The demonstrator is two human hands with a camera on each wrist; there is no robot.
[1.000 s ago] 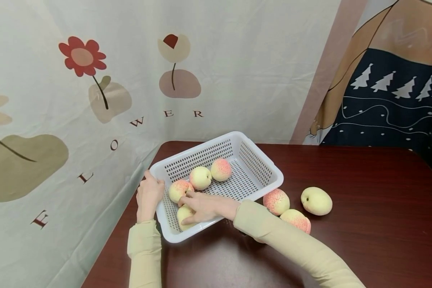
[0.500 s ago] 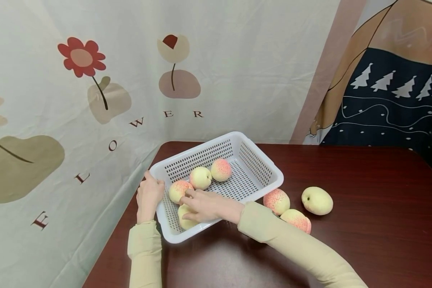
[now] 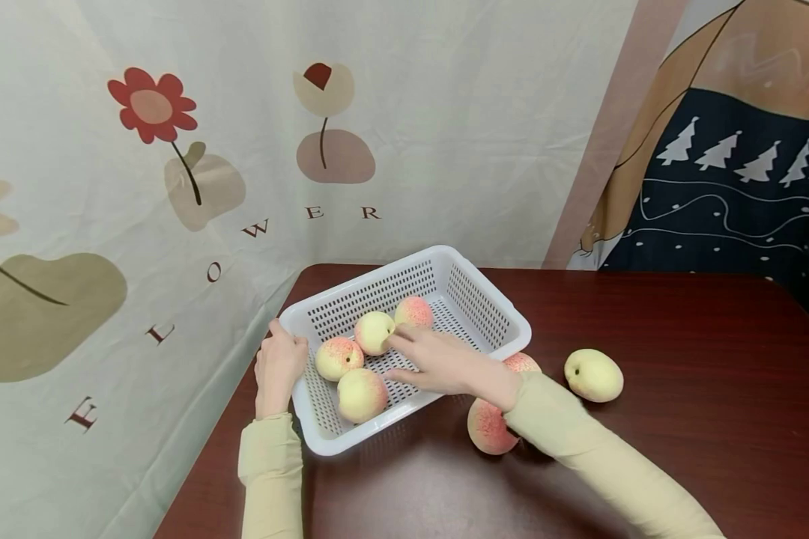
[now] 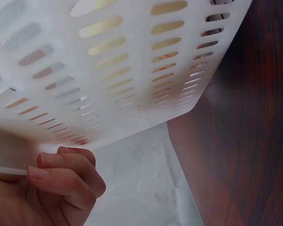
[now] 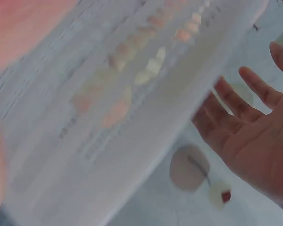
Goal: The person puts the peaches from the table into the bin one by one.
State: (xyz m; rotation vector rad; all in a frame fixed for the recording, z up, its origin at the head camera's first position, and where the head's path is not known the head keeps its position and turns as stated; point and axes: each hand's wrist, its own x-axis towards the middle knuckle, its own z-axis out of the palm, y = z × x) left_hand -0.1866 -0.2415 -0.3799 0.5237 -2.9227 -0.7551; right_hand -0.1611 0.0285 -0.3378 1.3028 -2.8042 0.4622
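A white perforated plastic basket (image 3: pixel 488 303) stands at an angle on the table, with several pink-and-yellow peaches in it. My left hand (image 3: pixel 281 370) holds its left rim, and the left wrist view shows curled fingers (image 4: pixel 68 172) at the rim. Above the basket's near side is my right hand (image 3: pixel 441 361), its fingers extended and nothing in its grasp; the right wrist view shows the fingers (image 5: pixel 231 106) spread. Closest to its fingertips is a yellowish peach (image 3: pixel 374 334). Another peach (image 3: pixel 362 397) lies in the near left part, beside a pinker peach (image 3: pixel 339 359).
Outside the basket, on the dark red-brown table (image 3: pixel 701 374), lie a red peach (image 3: pixel 491 428), a partly covered peach (image 3: pixel 522 363) and a pale yellow peach (image 3: pixel 594 376). My right sleeve (image 3: pixel 566 419) crosses over this area. A printed curtain (image 3: pixel 458 150) hangs behind the table.
My right hand has let go of the peach in the basket's near left part and moved right. The red peach by the basket's near side has come into view. My left hand stays put.
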